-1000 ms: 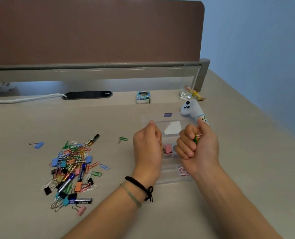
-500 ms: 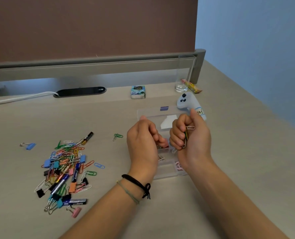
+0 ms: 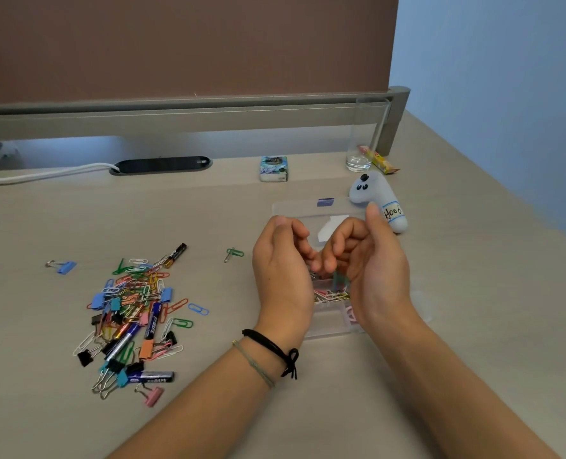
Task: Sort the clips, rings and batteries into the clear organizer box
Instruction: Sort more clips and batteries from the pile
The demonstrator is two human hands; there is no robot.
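The clear organizer box (image 3: 328, 330) lies open in front of me, its lid (image 3: 295, 210) flat behind it. Both hands hover over it. My left hand (image 3: 281, 270) has loosely curled fingers and nothing visible in them. My right hand (image 3: 374, 263) shows its palm, thumb raised, and blurred coloured paper clips (image 3: 339, 280) hang just below its fingers. Paper clips (image 3: 330, 295) and a pink ring (image 3: 350, 315) lie in the box. To the left lies a mixed pile (image 3: 132, 309) of paper clips, binder clips and batteries (image 3: 152, 321).
A green paper clip (image 3: 233, 254) and a blue binder clip (image 3: 63, 266) lie apart from the pile. Behind the box are a grey plush toy (image 3: 379, 200), a glass (image 3: 362, 140), a sweet wrapper (image 3: 378, 159) and a small packet (image 3: 274, 168). A white cable (image 3: 43, 174) runs along the back.
My right hand has opened from a fist holding paper clips, and the clips now show below its fingers. My left hand has loosened. The view has shifted slightly.
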